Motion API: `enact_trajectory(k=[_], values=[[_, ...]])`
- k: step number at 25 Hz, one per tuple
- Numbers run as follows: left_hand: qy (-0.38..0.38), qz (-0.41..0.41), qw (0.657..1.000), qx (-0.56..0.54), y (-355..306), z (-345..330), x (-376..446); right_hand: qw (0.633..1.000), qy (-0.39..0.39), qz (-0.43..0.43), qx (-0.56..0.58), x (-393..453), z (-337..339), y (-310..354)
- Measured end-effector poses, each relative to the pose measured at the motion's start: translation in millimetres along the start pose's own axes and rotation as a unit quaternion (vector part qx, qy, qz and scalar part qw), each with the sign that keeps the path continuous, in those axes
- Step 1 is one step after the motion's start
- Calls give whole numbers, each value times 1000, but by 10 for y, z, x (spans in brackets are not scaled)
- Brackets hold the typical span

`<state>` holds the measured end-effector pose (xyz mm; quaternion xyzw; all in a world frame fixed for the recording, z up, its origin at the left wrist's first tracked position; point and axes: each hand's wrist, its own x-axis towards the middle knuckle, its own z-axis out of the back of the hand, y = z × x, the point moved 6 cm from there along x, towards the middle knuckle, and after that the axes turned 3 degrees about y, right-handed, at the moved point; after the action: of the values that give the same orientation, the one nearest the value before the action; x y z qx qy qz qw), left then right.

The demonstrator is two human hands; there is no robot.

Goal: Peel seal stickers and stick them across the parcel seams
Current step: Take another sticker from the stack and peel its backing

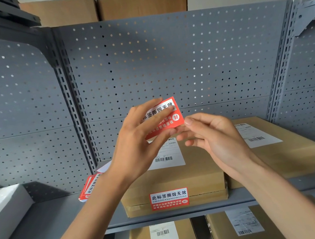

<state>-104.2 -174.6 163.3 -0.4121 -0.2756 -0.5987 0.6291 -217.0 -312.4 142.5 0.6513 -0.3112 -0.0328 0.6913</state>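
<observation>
Grey pegboard shelf | left hand pinched sticker, long axis tilted | right hand loosely curled, fingertips at its lower-right corner, nearer for peeling | parcel below.

Grey pegboard back panel on steel shelving. Two brown cartons on top. White box, maybe foam, on left shelf; contents unclear.
</observation>
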Motion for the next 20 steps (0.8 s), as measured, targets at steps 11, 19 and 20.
enact_trajectory(k=[11, 19, 20], values=[[-6, 31, 996, -85, 15, -16, 22, 997, -11, 75, -32, 33, -46, 34], [-10, 39, 998, -55, 31, -38, 21, 989, -34, 114, -83, 10, -59, 77], [-24, 33, 999, -33, 20, -27, 23, 987, -42, 121, -99, 5, -62, 83]])
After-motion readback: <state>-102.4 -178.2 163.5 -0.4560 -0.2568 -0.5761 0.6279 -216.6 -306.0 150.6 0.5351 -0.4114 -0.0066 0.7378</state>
